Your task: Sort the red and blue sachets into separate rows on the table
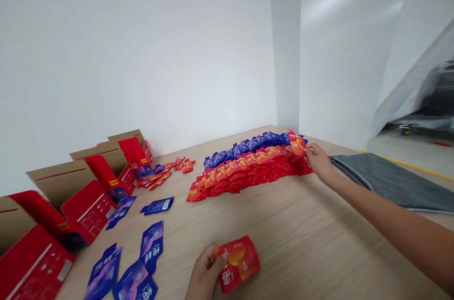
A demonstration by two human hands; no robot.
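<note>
One pale wall [159,54] fills the upper left of the frame, and below it a wood-toned bench [283,229] spreads across the bottom. Several open red boxes [87,212] with brown inner sides stand in a line along the left of the frame. A grey fabric piece [400,179] lies at the right. Across the centre runs a long bank of overlapping red packets [244,170], with a row of blue packets [248,146] just behind it. The right hand [321,163] reaches in from the right to the bank's right end, its fingers pinching an upright red packet [297,144]; whether that touches the others I cannot tell. At bottom centre, the left hand [205,269] has thumb and fingers closed on the left edge of a nearer red packet [239,262]. Loose blue packets [152,243] lie at lower left, between boxes and left hand; loose red packets [187,166] lie mid-left, near the farthest box.
</note>
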